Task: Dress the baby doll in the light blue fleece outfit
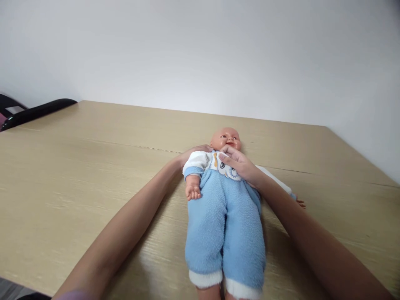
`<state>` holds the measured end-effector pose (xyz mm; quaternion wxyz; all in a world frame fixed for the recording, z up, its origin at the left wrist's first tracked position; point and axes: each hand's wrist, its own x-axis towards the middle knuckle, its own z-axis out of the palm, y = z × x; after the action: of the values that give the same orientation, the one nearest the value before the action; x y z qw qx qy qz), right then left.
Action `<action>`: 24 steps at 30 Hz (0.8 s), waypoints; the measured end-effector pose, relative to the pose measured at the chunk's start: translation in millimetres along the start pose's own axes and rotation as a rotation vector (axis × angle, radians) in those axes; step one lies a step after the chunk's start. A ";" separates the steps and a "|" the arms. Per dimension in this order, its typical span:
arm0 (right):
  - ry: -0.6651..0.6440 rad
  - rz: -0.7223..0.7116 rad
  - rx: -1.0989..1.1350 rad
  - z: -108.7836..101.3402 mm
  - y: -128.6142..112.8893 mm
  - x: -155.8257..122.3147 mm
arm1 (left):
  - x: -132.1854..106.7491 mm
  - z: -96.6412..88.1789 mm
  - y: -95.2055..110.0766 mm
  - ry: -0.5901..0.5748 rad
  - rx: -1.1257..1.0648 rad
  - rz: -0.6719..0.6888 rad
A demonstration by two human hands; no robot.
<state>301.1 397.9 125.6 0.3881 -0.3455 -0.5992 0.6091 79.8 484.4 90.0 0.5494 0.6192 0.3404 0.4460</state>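
Note:
A baby doll [225,216] in a fluffy blue and white romper lies on its back on the wooden table [78,175], head pointing away from me. My left hand [192,152] reaches behind the doll's shoulder and neck, fingers curled round the white sleeve. My right hand [239,164] lies on the doll's chest just under the chin, fingers pressed together on the romper's collar. The doll's near arm is bent with its small hand [193,192] raised. Its other arm stretches out to the right under my forearm.
The table meets a plain white wall [200,54] at the back and on the right. A black chair back [34,110] shows beyond the far left corner.

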 end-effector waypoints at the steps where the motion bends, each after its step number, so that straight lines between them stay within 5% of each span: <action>1: 0.000 -0.001 0.006 0.2 0.0 -0.3 | -0.2 0.1 1.6 -0.034 -0.016 -0.027; 12: 0.039 -0.013 0.049 0.9 0.5 1.0 | -29.7 -22.8 31.2 -0.192 0.088 -0.415; 24: 0.044 -0.013 0.046 2.3 1.8 0.4 | -44.6 -31.4 53.8 -0.303 0.309 -0.523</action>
<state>298.8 397.3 123.9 0.4128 -0.3460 -0.5786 0.6124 30.5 446.7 135.0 0.5894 0.6460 0.4657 0.1359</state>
